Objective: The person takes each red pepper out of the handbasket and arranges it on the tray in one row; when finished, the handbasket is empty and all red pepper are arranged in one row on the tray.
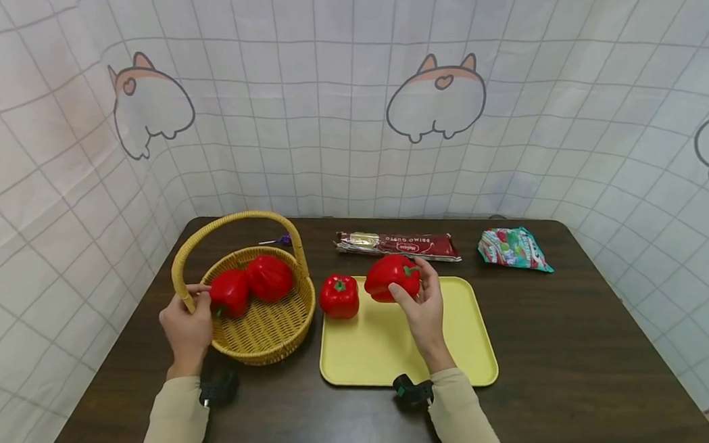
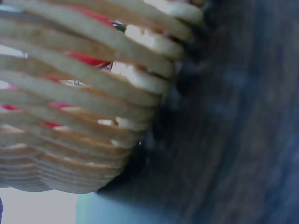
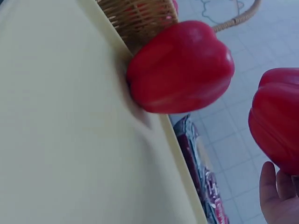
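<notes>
- One red bell pepper [image 1: 385,277] sat gripped in my right hand [image 1: 425,317], stem rightward.
- Left of it stood the wicker basket [image 1: 271,327], gripped by my left hand [image 1: 188,323].

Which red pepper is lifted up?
The pepper in the right hand; two others lie in the basket, the fourth sits at the edge of the tray.

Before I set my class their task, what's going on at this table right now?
A person's right hand holds a red bell pepper above the yellow tray, while the left hand grips the wicker basket by the foot of its handle. Two more red bell peppers lie in the basket; another one sits at the tray's far left corner.
</notes>
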Tool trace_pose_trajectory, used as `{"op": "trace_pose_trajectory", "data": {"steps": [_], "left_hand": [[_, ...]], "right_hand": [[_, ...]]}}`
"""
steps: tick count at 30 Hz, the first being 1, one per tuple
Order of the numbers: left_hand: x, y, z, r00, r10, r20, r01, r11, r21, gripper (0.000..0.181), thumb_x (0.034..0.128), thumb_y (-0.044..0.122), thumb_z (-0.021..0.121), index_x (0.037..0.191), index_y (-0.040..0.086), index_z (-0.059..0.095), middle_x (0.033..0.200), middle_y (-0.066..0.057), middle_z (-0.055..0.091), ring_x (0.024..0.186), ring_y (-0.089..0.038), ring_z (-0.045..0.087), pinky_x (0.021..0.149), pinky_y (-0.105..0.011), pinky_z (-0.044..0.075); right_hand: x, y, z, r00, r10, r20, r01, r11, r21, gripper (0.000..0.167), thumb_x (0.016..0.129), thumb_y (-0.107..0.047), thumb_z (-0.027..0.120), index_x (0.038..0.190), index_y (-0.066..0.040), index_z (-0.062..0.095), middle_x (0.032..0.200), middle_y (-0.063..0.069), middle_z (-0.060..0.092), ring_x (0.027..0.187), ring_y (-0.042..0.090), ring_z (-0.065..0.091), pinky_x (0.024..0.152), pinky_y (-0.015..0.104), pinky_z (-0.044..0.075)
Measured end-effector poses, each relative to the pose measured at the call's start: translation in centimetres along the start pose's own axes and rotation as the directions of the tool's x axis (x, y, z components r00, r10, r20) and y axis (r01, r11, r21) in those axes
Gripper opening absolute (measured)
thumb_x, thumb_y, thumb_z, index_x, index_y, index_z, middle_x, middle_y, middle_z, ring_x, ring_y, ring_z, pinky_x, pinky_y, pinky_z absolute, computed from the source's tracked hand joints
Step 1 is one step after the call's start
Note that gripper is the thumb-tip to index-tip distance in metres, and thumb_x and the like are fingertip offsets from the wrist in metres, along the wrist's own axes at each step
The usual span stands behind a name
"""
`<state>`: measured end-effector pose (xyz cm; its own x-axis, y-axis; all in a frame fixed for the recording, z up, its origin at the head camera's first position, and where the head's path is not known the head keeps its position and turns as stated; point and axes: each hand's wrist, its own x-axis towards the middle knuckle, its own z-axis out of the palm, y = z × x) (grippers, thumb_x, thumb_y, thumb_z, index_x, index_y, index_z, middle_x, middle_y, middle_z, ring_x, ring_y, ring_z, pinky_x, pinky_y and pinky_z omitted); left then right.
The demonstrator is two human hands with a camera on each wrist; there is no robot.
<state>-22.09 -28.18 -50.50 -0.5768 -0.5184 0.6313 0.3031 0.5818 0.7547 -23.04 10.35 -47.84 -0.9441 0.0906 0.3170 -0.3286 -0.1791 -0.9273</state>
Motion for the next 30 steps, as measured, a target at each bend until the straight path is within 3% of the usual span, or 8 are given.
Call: {"op": "trace_pose_trajectory", "data": {"steps": [4, 7, 16, 19, 26, 30], "left_hand": [[0.3, -0.4, 0.0, 0.998, -0.011, 0.067, 0.015, 0.998, -0.061, 0.007, 0.0875, 0.0, 0.065, 0.085, 0.0, 0.072, 0.065, 0.005, 0.061, 0.052, -0.005, 0.044, 0.05, -0.017, 0.036], [0.4, -0.2, -0.1, 0.995, 0.0, 0.098, 0.009, 0.996, -0.089, 0.007, 0.0869, -0.003, 0.064, 0.085, -0.004, 0.071, 0.066, -0.001, 0.063, 0.053, -0.002, 0.045, 0.051, -0.016, 0.037], [0.1, 2.7, -0.9, 0.992, -0.013, 0.127, 0.033, 0.988, -0.153, 0.008, 0.0873, -0.007, 0.062, 0.088, -0.011, 0.068, 0.071, -0.017, 0.064, 0.058, 0.0, 0.049, 0.056, -0.014, 0.04], [0.0, 2.9, -0.8, 0.992, -0.018, 0.126, 0.039, 0.984, -0.174, 0.009, 0.0882, -0.006, 0.061, 0.089, -0.012, 0.067, 0.073, -0.022, 0.063, 0.06, -0.001, 0.051, 0.057, -0.014, 0.042], [-0.2, 2.7, -0.7, 0.994, -0.042, 0.099, 0.06, 0.98, -0.189, 0.009, 0.0885, -0.005, 0.061, 0.09, -0.012, 0.068, 0.07, -0.003, 0.062, 0.06, 0.001, 0.052, 0.056, -0.014, 0.042], [-0.4, 2.6, -0.6, 0.997, -0.033, 0.071, 0.045, 0.982, -0.186, 0.008, 0.0876, -0.007, 0.062, 0.089, -0.011, 0.068, 0.073, -0.013, 0.063, 0.063, 0.001, 0.053, 0.058, -0.013, 0.043]], "right_hand": [[-0.2, -1.2, 0.1, 0.999, 0.024, -0.024, -0.025, 0.999, -0.029, 0.069, 0.087, 0.001, 0.066, 0.146, 0.003, 0.03, 0.136, 0.02, 0.043, 0.12, 0.025, 0.046, 0.09, 0.022, 0.049], [0.0, -0.4, -0.2, 0.999, 0.027, -0.028, -0.028, 0.999, -0.033, 0.069, 0.087, 0.0, 0.068, 0.146, 0.001, 0.031, 0.137, 0.02, 0.044, 0.12, 0.025, 0.046, 0.09, 0.022, 0.049], [0.4, 2.3, -0.9, 0.998, 0.063, -0.032, -0.064, 0.997, -0.034, 0.066, 0.084, -0.006, 0.074, 0.14, -0.006, 0.039, 0.131, 0.01, 0.048, 0.117, 0.026, 0.049, 0.086, 0.024, 0.051], [0.4, 2.4, -1.0, 0.998, 0.062, -0.031, -0.063, 0.997, -0.053, 0.066, 0.083, -0.008, 0.075, 0.139, -0.005, 0.039, 0.131, 0.011, 0.048, 0.116, 0.027, 0.049, 0.085, 0.024, 0.052], [0.5, 2.6, -1.2, 0.991, 0.134, -0.01, -0.134, 0.983, -0.128, 0.071, 0.083, -0.011, 0.077, 0.141, -0.005, 0.037, 0.136, 0.009, 0.044, 0.119, 0.025, 0.046, 0.087, 0.022, 0.05], [0.5, 2.4, -1.2, 0.983, 0.182, 0.019, -0.175, 0.967, -0.187, 0.071, 0.083, -0.011, 0.077, 0.142, -0.01, 0.039, 0.141, 0.009, 0.042, 0.123, 0.027, 0.044, 0.091, 0.027, 0.049]]}}
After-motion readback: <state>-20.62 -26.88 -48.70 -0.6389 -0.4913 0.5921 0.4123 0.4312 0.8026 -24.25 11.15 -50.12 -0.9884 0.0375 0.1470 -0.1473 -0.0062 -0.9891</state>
